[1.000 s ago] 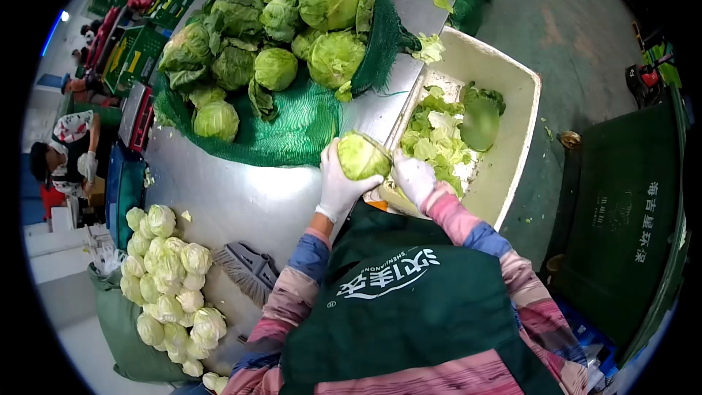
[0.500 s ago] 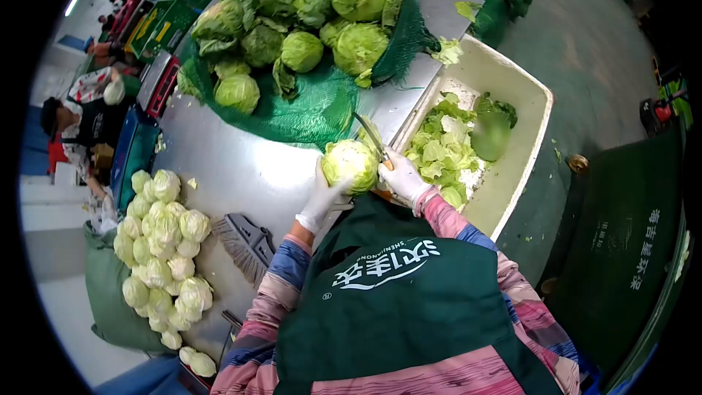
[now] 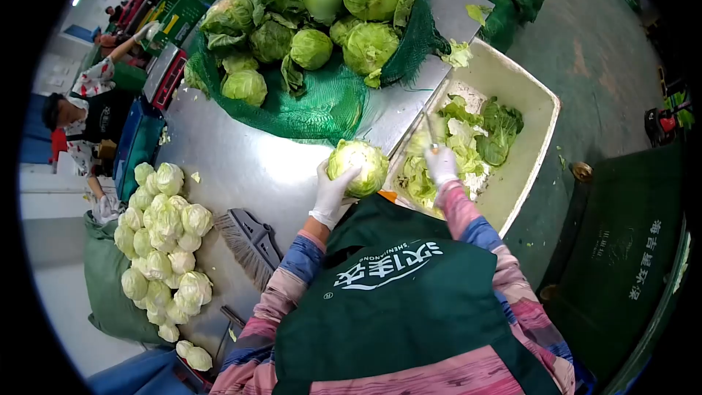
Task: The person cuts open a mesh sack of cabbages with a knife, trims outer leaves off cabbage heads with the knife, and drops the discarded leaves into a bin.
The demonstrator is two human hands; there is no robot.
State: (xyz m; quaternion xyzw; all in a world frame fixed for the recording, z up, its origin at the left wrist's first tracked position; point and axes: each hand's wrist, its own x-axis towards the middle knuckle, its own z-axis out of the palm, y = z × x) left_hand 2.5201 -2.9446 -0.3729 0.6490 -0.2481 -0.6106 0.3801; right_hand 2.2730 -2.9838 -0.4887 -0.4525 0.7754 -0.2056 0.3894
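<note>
My gloved left hand (image 3: 330, 194) is closed around a pale green cabbage (image 3: 362, 164) near the table's front edge, in front of my apron. My gloved right hand (image 3: 442, 166) is closed on a knife (image 3: 431, 130) over the white bin (image 3: 540, 148), apart from the cabbage. The knife's blade points away from me and is a little blurred. Below it, loose cabbage leaves (image 3: 462, 132) lie in the bin, with a larger dark green leaf (image 3: 500, 132) beside them.
Leafy cabbages (image 3: 369, 47) lie on green netting (image 3: 292, 118) at the back. Pale cabbages (image 3: 164, 223) are piled left, beside a brush (image 3: 252, 243). A co-worker (image 3: 102, 102) stands far left near a red scale (image 3: 168, 77). A large green container (image 3: 621, 249) stands right.
My right hand has moved right with the knife, from the cabbage to over the bin. The left hand still holds the cabbage. The co-worker's arm now reaches toward the crates.
</note>
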